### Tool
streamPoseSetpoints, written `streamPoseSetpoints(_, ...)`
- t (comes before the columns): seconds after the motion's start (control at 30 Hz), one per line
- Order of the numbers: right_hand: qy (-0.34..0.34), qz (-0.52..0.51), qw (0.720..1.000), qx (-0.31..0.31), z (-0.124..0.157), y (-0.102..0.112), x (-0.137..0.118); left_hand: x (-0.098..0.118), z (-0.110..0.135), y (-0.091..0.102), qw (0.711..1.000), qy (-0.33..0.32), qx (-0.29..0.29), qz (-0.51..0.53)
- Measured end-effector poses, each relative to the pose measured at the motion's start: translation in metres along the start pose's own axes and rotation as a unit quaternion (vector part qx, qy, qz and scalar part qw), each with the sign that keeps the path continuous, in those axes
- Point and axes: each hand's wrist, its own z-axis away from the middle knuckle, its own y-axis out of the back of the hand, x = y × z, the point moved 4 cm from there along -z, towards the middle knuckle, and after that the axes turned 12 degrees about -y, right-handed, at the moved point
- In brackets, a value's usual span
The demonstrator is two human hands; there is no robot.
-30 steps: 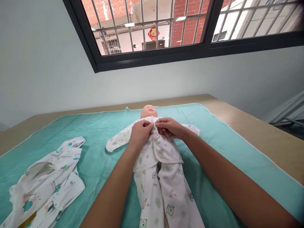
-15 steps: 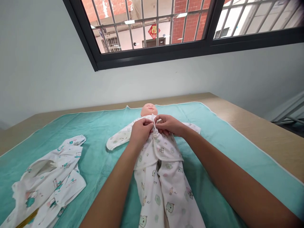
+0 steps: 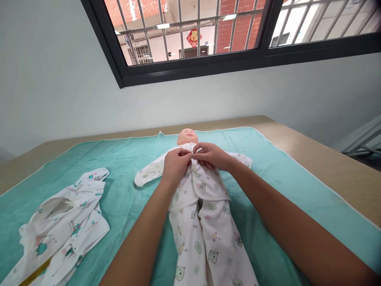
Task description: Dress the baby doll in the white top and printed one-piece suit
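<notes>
A baby doll [image 3: 187, 136] lies on its back, dressed in a white printed jacket [image 3: 181, 194] and matching trousers [image 3: 214, 246]. My left hand [image 3: 176, 163] pinches the jacket's front edge near the doll's chest. Opposite it, my right hand [image 3: 212, 155] is closed on the other front edge, its fingertips almost meeting those of the left. What lies right between the fingertips is too small to make out. Just below them a round button [image 3: 194, 168] shows on the jacket front. Both sleeves are spread out to the sides.
A teal cloth [image 3: 125, 159] covers most of the wooden table [image 3: 315, 155]. To the left lies a crumpled white printed baby garment [image 3: 68, 222] with a yellow strip [image 3: 35, 272]. Behind the table are a wall and a dark-framed window [image 3: 190, 69] with bars.
Both hands stay at the jacket front with only slight finger movement; the fingertips have drawn a little closer together. The view has shifted slightly.
</notes>
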Motion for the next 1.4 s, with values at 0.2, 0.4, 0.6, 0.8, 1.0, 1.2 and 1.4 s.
streamPoseSetpoints(0.2, -0.021, -0.097, 0.995, -0.018, -0.006, 0.001, 0.01, 0.0, -0.002, 0.001, 1.0, -0.009, 0.003, -0.023)
streamPoseSetpoints(0.4, -0.034, -0.088, 0.995, -0.016, -0.005, 0.001, 0.007, -0.004, -0.005, 0.0, 0.996, -0.052, 0.021, -0.068)
streamPoseSetpoints(0.6, -0.026, -0.075, 0.997, -0.02, -0.006, 0.001, 0.007, -0.01, -0.006, -0.001, 0.995, -0.071, 0.041, -0.048)
streamPoseSetpoints(0.8, -0.014, -0.079, 0.996, -0.032, -0.005, 0.0, 0.007, -0.013, -0.006, -0.001, 0.997, -0.069, 0.033, 0.002)
streamPoseSetpoints(1.0, -0.023, -0.081, 0.996, -0.027, -0.005, 0.001, 0.007, -0.006, -0.004, -0.001, 0.999, -0.043, 0.017, 0.013)
streamPoseSetpoints(1.2, -0.032, -0.081, 0.996, -0.015, -0.006, 0.0, 0.008, -0.007, -0.004, -0.001, 0.999, -0.043, 0.021, 0.005)
streamPoseSetpoints(1.4, -0.035, -0.082, 0.996, 0.006, -0.006, 0.0, 0.008, -0.01, -0.005, -0.001, 0.999, -0.04, 0.017, 0.019)
